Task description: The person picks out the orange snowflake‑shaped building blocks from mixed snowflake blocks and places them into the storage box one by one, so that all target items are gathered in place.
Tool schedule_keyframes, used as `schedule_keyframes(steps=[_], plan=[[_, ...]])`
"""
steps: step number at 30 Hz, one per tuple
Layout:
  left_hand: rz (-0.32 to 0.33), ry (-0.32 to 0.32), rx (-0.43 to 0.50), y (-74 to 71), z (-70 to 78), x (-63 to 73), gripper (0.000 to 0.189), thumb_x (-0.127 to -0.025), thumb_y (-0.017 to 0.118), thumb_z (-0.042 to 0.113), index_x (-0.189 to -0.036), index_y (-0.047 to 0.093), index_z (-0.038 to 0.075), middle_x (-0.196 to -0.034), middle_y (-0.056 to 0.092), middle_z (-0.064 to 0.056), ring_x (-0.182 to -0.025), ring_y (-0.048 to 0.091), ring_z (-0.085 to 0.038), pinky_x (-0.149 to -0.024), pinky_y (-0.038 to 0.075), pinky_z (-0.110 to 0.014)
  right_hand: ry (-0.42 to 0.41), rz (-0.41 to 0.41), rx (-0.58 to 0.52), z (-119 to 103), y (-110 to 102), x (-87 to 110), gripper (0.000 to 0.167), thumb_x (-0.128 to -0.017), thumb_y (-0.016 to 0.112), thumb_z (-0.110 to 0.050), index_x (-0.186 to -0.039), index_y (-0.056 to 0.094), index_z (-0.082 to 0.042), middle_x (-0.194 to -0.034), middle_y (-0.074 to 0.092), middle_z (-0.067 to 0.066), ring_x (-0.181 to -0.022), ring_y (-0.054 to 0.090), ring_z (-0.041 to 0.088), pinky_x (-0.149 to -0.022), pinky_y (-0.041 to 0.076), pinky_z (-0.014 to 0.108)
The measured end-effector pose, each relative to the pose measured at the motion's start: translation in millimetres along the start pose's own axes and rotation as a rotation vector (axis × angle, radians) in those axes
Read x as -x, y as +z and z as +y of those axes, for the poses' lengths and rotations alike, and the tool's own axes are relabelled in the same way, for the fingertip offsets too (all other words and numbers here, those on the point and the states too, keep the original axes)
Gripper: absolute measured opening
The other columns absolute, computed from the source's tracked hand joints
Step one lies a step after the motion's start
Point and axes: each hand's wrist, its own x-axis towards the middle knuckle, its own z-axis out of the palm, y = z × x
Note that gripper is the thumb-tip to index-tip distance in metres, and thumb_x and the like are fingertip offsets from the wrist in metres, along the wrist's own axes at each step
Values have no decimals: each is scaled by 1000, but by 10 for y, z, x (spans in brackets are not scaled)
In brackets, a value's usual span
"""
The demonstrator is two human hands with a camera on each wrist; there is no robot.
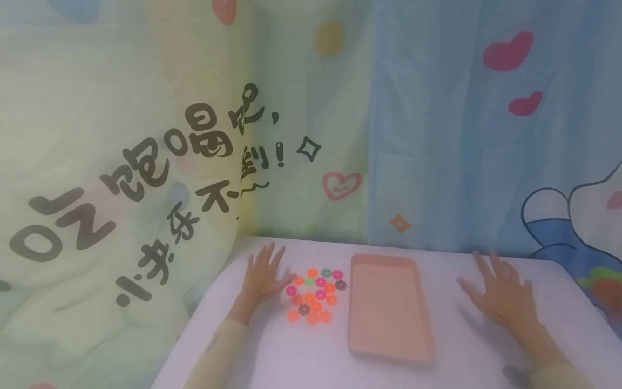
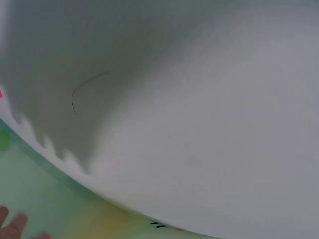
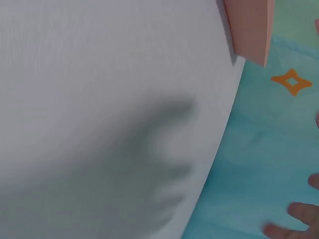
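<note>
My left hand (image 1: 262, 278), fingers spread, hovers at the left of the table beside a loose cluster of small flower-shaped pieces (image 1: 310, 297) in orange, pink, green and dark brown. Its thumb points toward the pieces and holds nothing. A pink rectangular tray (image 1: 389, 313) lies to the right of the cluster, with no pieces in it. Farther right, my right hand (image 1: 505, 297) is also spread wide and holds nothing. Only fingertips of the left hand (image 2: 15, 228) enter the left wrist view. Fingers of the right hand (image 3: 304, 214) show at the corner of the right wrist view.
The white table (image 1: 301, 362) ends at a far edge against printed curtains (image 1: 423, 135) with hearts and large lettering. In the right wrist view the tray's corner (image 3: 249, 30) stands near the table edge. A thin dark hair-like strand (image 2: 75, 94) lies on the tabletop.
</note>
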Motion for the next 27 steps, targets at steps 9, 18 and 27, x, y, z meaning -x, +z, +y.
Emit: schedule_keyframes(steps=[9, 18, 27], plan=[[-5, -29, 223, 3, 95, -12, 22, -90, 65, 22, -108, 67, 10, -97, 65, -3, -82, 64, -22, -70, 54, -37, 230, -321, -668, -302, 33, -20, 75, -98, 43, -57, -131, 48, 11, -106, 69, 20, -85, 69, 26, -71, 58, 39], [-91, -88, 304, 48, 184, -29, 21, -91, 65, 24, -107, 68, 11, -96, 66, -1, -88, 63, -21, -77, 53, -39, 383, -501, -838, -490, 257, -82, 69, -99, 47, -50, -127, 50, 14, -101, 70, 15, -86, 70, 27, -72, 58, 40], [-103, -106, 312, -4, 240, -16, 22, -91, 64, 23, -108, 68, 9, -96, 66, -2, -89, 64, -23, -79, 53, -40, 400, -548, -780, -647, 291, -76, 56, -101, 45, -41, -114, 59, 12, -84, 70, 10, -76, 70, 26, -67, 58, 38]])
